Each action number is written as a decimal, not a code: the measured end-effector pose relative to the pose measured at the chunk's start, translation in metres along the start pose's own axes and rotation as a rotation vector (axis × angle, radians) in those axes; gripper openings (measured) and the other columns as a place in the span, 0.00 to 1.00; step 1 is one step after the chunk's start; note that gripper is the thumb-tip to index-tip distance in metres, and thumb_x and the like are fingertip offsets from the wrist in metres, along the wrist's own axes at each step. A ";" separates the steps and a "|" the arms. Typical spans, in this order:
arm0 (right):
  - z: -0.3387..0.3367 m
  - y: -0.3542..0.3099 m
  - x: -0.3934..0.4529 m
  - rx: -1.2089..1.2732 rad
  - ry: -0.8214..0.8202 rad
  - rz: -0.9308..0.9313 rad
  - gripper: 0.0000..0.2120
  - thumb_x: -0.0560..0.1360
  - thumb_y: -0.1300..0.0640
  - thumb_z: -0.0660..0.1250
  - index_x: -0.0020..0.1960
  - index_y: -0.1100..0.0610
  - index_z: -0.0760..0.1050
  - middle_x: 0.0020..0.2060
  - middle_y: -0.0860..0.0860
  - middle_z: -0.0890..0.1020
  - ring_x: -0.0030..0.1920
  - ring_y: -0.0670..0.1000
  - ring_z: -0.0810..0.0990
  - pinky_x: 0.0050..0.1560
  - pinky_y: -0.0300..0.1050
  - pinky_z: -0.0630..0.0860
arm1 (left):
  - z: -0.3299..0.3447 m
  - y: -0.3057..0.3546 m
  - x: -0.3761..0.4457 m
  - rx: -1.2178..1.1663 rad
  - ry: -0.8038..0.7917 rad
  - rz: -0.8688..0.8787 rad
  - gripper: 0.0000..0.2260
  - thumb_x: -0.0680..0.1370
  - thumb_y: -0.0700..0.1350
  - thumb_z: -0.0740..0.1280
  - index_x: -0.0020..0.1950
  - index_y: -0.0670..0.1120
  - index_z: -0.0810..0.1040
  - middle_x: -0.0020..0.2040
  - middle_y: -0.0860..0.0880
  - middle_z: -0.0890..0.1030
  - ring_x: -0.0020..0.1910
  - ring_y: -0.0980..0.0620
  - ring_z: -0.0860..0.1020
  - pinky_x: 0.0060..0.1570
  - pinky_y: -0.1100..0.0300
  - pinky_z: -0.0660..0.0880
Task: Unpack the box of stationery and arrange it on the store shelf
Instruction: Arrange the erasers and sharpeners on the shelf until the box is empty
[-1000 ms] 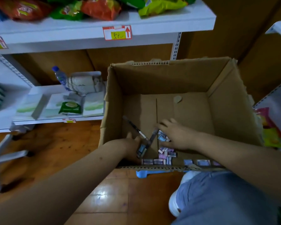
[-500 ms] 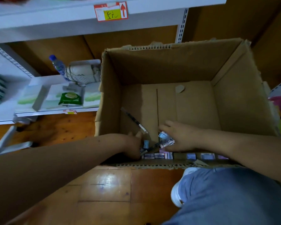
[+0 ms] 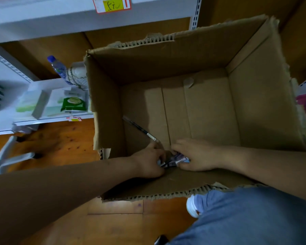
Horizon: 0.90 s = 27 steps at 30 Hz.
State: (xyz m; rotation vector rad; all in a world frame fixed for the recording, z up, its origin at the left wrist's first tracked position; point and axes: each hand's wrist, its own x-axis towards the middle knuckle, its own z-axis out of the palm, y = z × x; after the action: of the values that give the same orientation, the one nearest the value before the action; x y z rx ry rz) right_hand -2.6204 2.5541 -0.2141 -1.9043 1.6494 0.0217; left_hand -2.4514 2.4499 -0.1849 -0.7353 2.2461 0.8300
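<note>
Left grip: the left hand (image 3: 151,162) is curled, fingers pinching small packets at the near wall of the cardboard box (image 3: 265,106); what else it holds is hidden under the knuckles
Right grip: the right hand (image 3: 195,155) lies knuckles up, fingers and thumb closed round a bundle of small stationery packets (image 3: 177,159), which shows between the two hands
Task's thing: the packets sit on the box floor, pressed between both grips, just short of the near wall; a dark pen (image 3: 140,129) lies slanted on the floor, its lower end touching the left grip and its far end pointing away toward the left wall
Step in hand: by my reading, gathering the last loose pieces into one handful for lifting out
Doing it well: sweep both grips toward each other so nothing slips under the near wall's shadow; square the packets before lifting; take the pen in the same pass, along the fingers and not across them; lift straight up clear of the torn rim
Box contents: beyond the grips the floor is bare cardboard with a scrap of tape (image 3: 189,82) at the far side; the box looks nearly emptied
Shelf: the lower store shelf (image 3: 42,119), left of and beyond the left grip, carries pale packs, a green pouch (image 3: 74,104) and a water bottle (image 3: 59,69) lying down
</note>
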 end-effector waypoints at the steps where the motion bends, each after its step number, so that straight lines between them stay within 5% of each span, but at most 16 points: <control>1: 0.001 0.001 -0.002 0.011 0.014 -0.021 0.14 0.77 0.44 0.63 0.59 0.49 0.69 0.52 0.44 0.66 0.49 0.44 0.67 0.43 0.43 0.68 | 0.003 0.000 0.001 0.012 -0.016 0.013 0.15 0.77 0.50 0.68 0.62 0.51 0.73 0.68 0.50 0.64 0.61 0.49 0.73 0.62 0.54 0.73; 4: 0.000 -0.002 -0.002 0.007 0.007 -0.030 0.16 0.78 0.44 0.62 0.61 0.52 0.70 0.60 0.47 0.66 0.53 0.45 0.69 0.48 0.43 0.71 | 0.009 0.000 0.004 0.013 -0.019 0.019 0.18 0.79 0.49 0.65 0.68 0.49 0.71 0.67 0.47 0.71 0.62 0.48 0.73 0.62 0.53 0.72; 10: -0.002 -0.004 -0.002 0.105 -0.138 0.005 0.14 0.79 0.42 0.60 0.61 0.47 0.70 0.52 0.47 0.73 0.50 0.47 0.73 0.51 0.50 0.74 | 0.013 -0.001 0.000 0.037 -0.057 -0.070 0.22 0.82 0.55 0.57 0.75 0.52 0.63 0.71 0.44 0.65 0.65 0.45 0.72 0.59 0.58 0.69; 16: 0.000 -0.009 -0.005 -0.032 -0.084 -0.026 0.12 0.80 0.46 0.59 0.59 0.50 0.69 0.54 0.47 0.72 0.53 0.48 0.71 0.50 0.48 0.72 | 0.024 -0.002 -0.004 0.059 0.053 0.027 0.14 0.82 0.51 0.60 0.65 0.46 0.73 0.62 0.44 0.74 0.56 0.48 0.76 0.56 0.56 0.73; 19: 0.000 -0.010 -0.002 -0.064 -0.091 0.000 0.12 0.79 0.46 0.60 0.59 0.51 0.70 0.53 0.48 0.74 0.52 0.49 0.72 0.50 0.49 0.72 | 0.024 0.000 -0.004 -0.002 0.099 0.035 0.08 0.81 0.49 0.63 0.57 0.48 0.71 0.56 0.46 0.78 0.53 0.48 0.77 0.52 0.56 0.73; 27: -0.006 -0.008 -0.007 0.098 -0.209 0.052 0.11 0.79 0.46 0.61 0.55 0.51 0.74 0.49 0.48 0.73 0.51 0.50 0.74 0.52 0.51 0.73 | 0.000 0.000 -0.001 0.106 -0.148 -0.058 0.14 0.83 0.51 0.60 0.66 0.49 0.74 0.63 0.47 0.75 0.59 0.49 0.75 0.52 0.58 0.72</control>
State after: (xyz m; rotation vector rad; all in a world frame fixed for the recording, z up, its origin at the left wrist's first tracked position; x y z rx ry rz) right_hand -2.6167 2.5577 -0.2032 -1.7235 1.5302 0.1527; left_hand -2.4509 2.4505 -0.1842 -0.6643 2.1089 0.7076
